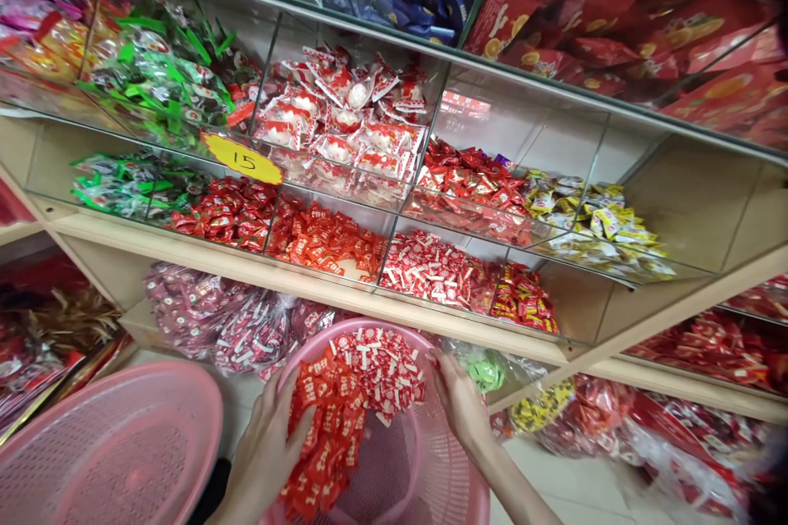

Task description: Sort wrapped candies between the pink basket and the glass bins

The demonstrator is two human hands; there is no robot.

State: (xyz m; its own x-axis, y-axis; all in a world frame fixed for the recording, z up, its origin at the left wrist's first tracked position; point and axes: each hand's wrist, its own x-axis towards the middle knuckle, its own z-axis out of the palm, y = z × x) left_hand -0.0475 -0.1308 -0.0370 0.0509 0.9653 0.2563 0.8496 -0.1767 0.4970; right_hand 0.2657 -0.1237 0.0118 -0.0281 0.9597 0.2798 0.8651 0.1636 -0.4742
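Note:
A round pink plastic basket stands in front of me, below the shelf. Inside it are red-and-white wrapped candies toward the far side and orange-red wrapped candies on the left. My left hand is closed on the basket's left rim, with its thumb over the inside edge against the orange-red candies. On the right rim, my right hand is closed too, its fingertips partly hidden by the basket wall.
A second pink basket sits at lower left. Ahead, glass-divided shelves hold wrapped candies, with a yellow price tag reading 15. Bagged candies lie under the wooden shelf edge, and more bags at right.

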